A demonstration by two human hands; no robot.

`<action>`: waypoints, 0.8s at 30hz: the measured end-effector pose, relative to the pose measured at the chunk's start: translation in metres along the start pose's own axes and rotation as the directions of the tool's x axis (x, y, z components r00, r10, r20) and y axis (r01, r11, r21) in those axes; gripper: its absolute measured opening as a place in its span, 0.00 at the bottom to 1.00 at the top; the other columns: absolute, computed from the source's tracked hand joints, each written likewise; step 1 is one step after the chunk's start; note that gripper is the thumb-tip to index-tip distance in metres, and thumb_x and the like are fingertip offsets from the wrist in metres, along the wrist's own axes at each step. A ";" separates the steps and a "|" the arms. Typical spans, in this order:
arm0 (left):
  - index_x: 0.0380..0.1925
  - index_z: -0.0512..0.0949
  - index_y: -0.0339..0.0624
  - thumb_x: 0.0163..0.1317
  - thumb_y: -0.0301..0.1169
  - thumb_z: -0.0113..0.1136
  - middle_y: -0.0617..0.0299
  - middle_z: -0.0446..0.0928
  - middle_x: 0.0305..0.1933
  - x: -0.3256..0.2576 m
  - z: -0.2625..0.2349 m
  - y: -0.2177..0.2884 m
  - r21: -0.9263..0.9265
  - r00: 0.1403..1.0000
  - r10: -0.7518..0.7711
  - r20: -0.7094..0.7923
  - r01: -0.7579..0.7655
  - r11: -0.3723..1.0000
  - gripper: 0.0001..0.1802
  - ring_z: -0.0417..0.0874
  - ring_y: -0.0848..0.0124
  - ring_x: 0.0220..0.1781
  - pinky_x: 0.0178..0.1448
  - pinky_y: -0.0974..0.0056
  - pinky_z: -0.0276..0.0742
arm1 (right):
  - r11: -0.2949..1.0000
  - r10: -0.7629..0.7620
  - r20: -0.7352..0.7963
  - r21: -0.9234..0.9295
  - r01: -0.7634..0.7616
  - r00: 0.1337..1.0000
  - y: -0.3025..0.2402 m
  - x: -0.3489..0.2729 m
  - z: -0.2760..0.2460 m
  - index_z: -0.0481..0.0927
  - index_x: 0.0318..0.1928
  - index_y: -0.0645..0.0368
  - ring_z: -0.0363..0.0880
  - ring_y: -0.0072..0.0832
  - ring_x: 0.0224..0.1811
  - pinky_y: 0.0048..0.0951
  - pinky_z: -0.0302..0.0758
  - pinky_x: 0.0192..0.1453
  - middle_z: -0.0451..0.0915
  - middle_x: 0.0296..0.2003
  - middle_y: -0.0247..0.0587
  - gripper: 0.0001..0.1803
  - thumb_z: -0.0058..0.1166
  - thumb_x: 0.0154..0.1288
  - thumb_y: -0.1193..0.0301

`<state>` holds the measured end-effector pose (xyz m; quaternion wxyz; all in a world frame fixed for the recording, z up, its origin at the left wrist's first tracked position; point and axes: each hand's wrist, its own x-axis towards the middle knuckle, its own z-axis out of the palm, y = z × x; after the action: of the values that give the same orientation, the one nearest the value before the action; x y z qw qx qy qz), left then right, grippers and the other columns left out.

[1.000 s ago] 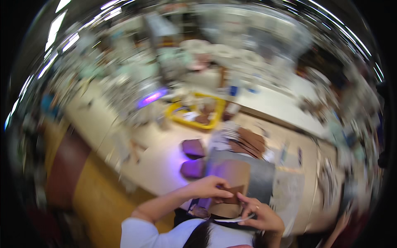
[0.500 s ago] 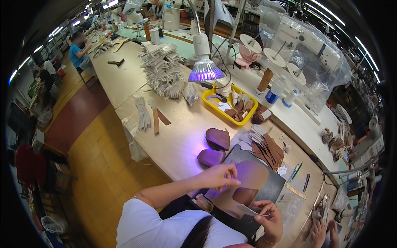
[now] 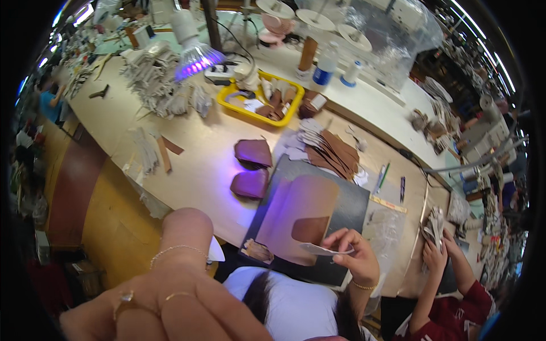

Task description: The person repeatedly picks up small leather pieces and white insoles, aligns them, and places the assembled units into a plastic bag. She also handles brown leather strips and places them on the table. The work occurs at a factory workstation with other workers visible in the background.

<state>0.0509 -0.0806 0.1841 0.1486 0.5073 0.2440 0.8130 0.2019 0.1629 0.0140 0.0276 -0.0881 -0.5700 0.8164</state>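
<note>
Head view: the right hand (image 3: pixel 358 262) pinches a thin pale strip (image 3: pixel 316 249) over a tan panel (image 3: pixel 307 196), best held lightly, uncreased. The left hand (image 3: pixel 162 304) looms close; its grip I cannot tell.

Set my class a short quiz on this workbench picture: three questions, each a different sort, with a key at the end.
1. Multiple choice: which of the wearer's hands holds the thin pale piece? A) left B) right
2. True or false: the yellow tray has brown pieces inside it.
3. Fill in: the tan panel lies on a ____ board.

Key: 1. B, the right hand. 2. True. 3. Dark grey.
</note>
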 end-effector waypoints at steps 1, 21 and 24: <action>0.37 0.70 0.48 0.65 0.31 0.54 0.66 0.82 0.43 0.005 0.001 0.000 -0.033 0.998 -0.061 0.033 0.062 0.998 0.04 0.80 0.69 0.47 0.50 0.61 0.72 | 0.999 0.000 -0.006 0.041 0.000 1.000 -0.001 0.002 0.002 0.72 0.32 0.59 0.77 0.30 0.49 0.32 0.72 0.56 0.76 0.46 0.48 0.09 0.60 0.57 0.81; 0.35 0.79 0.47 0.56 0.24 0.60 0.71 0.75 0.46 -0.010 0.012 -0.026 -0.039 0.953 0.300 0.049 -0.299 0.954 0.07 0.77 0.75 0.45 0.41 0.65 0.70 | 0.999 0.007 -0.016 0.039 -0.007 1.000 0.004 0.005 0.005 0.69 0.34 0.56 0.77 0.31 0.49 0.31 0.74 0.57 0.75 0.44 0.47 0.13 0.62 0.57 0.77; 0.32 0.80 0.47 0.54 0.22 0.61 0.72 0.75 0.45 0.007 -0.011 -0.019 -0.171 0.933 0.218 0.285 -0.174 0.970 0.07 0.77 0.75 0.44 0.40 0.67 0.70 | 1.000 -0.004 -0.015 0.016 0.004 1.000 0.005 0.004 0.005 0.69 0.34 0.56 0.77 0.30 0.49 0.31 0.74 0.56 0.75 0.44 0.47 0.13 0.62 0.57 0.77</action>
<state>0.0382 -0.0637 0.1748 0.1379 0.6354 0.1075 0.7522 0.1973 0.1573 0.0107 0.0344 -0.0929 -0.5632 0.8203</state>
